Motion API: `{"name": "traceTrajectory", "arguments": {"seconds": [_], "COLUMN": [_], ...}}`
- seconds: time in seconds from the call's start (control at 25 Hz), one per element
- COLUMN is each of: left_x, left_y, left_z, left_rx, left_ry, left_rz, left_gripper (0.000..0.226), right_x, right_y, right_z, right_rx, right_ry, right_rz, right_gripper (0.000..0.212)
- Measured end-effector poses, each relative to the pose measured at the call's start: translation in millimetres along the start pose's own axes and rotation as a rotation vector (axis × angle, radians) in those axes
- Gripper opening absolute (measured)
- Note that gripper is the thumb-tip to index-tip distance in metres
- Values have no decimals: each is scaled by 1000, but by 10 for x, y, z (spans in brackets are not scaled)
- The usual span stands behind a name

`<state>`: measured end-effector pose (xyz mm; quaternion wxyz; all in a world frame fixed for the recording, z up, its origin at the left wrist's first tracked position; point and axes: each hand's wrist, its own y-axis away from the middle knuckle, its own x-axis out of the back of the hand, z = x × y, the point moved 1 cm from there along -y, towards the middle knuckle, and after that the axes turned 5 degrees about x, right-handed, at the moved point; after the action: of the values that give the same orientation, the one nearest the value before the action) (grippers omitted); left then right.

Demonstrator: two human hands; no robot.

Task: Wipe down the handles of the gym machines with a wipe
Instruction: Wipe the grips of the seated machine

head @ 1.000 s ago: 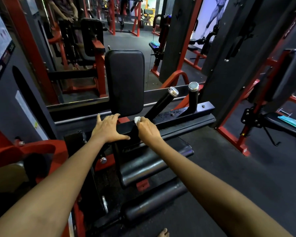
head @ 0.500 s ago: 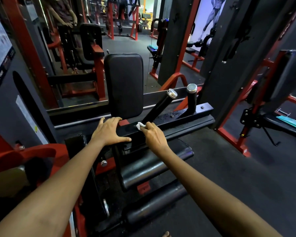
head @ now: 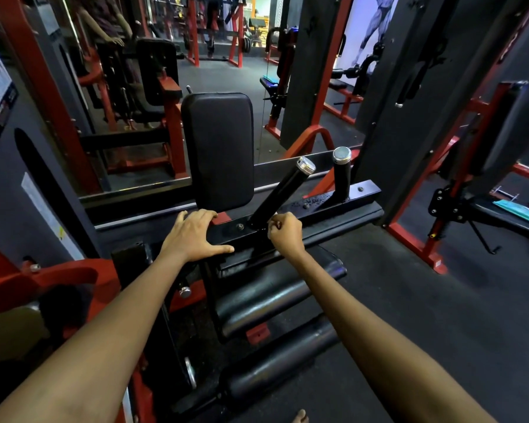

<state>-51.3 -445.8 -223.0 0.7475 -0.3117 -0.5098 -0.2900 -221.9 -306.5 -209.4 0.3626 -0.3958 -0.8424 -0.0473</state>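
Note:
My right hand (head: 285,232) is curled into a fist at the base of the slanted black handle (head: 283,190) with a chrome cap. The white wipe it holds is almost hidden inside the fingers. A second, upright black handle (head: 341,175) stands further right on the same black crossbar (head: 342,206). My left hand (head: 193,236) rests flat on the crossbar below the black back pad (head: 219,151), fingers straight and thumb along the front edge.
Two black roller pads (head: 275,297) (head: 272,370) lie below the crossbar. A red seat part (head: 43,279) is at the left, with a mirror behind the machine. To the right are a red frame (head: 416,236) and a bench holding a teal cloth (head: 519,209).
My right hand has slid right along the crossbar to the foot of the slanted handle, and the wipe is now mostly covered by the fist. My left hand has stayed in place.

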Motion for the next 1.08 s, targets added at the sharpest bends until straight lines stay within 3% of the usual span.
{"name": "traceTrajectory", "arguments": {"seconds": [0.08, 0.24, 0.36, 0.52, 0.6, 0.72, 0.88, 1.0, 1.08], "left_x": [7, 23, 58, 73, 34, -32, -39, -62, -60], "left_y": [-12, -7, -8, -68, -86, -91, -115, -145, -183], "left_z": [-1, 6, 19, 200, 244, 251, 232, 197, 167], "left_rx": [-2, 17, 44, 322, 428, 420, 426, 414, 420], "left_ry": [-13, -12, -54, -42, -26, -83, -91, -135, -132], "left_rz": [-10, -56, -109, -176, -128, -21, -26, -92, -185], "left_gripper": [91, 101, 109, 103, 105, 101, 95, 100, 105], "right_x": [20, 58, 150, 23, 81, 182, 227, 325, 281], "right_y": [3, -73, -84, -42, -155, -226, -133, -227, -149], "right_z": [-9, -37, -66, -6, 26, 54, 3, 41, 32], "right_rx": [-152, -435, -525, -542, -556, -489, -486, -461, -431], "right_ry": [-235, -698, -1021, -984, -1030, -1058, -1083, -1202, -1109], "right_rz": [-60, -17, -34, -134, -110, -98, -141, -20, -62], "right_gripper": [17, 23, 26, 32, 29, 33, 20, 19, 24]}}
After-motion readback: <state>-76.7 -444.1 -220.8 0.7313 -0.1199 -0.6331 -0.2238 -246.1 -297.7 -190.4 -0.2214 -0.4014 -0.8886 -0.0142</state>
